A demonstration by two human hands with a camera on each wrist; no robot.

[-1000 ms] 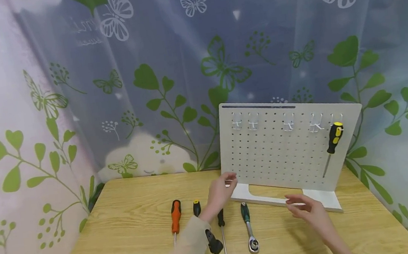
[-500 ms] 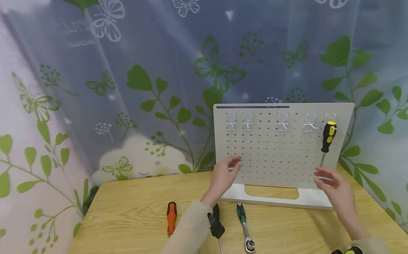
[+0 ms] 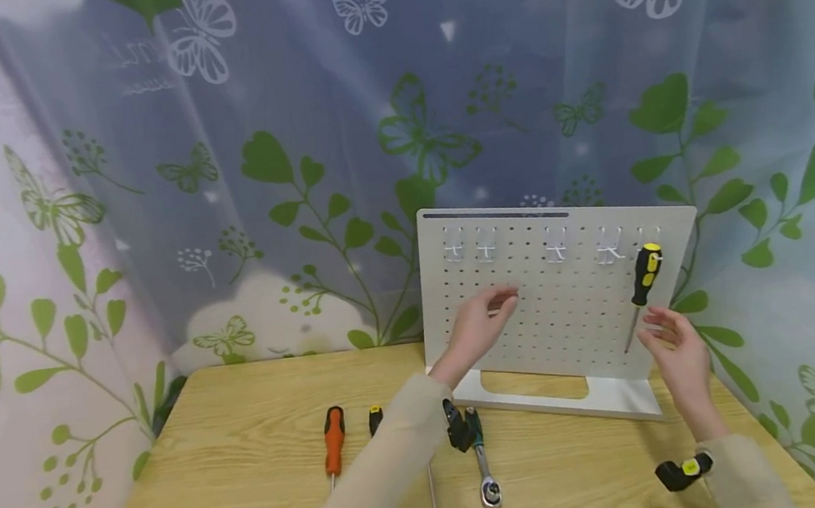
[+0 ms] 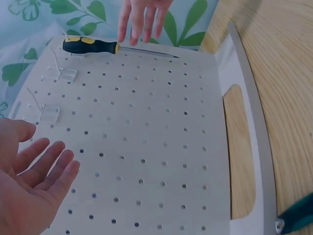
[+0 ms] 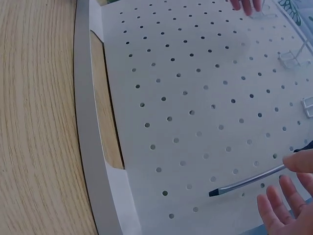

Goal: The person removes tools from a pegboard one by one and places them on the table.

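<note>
A black-and-yellow screwdriver (image 3: 646,273) hangs handle up from a hook at the right side of the white pegboard (image 3: 535,315). My right hand (image 3: 678,349) is beside its shaft, fingers loosely spread. In the right wrist view the thumb overlaps the upper shaft (image 5: 249,180), and the fingers are apart from one another. My left hand (image 3: 478,325) hovers before the left-middle of the board, fingers relaxed, holding nothing. The left wrist view shows that palm (image 4: 29,196) turned up near the board's holes.
Several clear hooks (image 3: 556,245) line the board's upper part. On the wooden table (image 3: 247,440) lie an orange-and-black screwdriver (image 3: 334,440), a second yellow-topped screwdriver (image 3: 375,418), another long shaft (image 3: 435,506) partly behind my left sleeve, and a green-handled ratchet wrench (image 3: 485,467).
My left hand has risen from the board's lower left corner toward its middle. My right hand has moved right and up to the hanging screwdriver's shaft. The camera view has turned slightly right.
</note>
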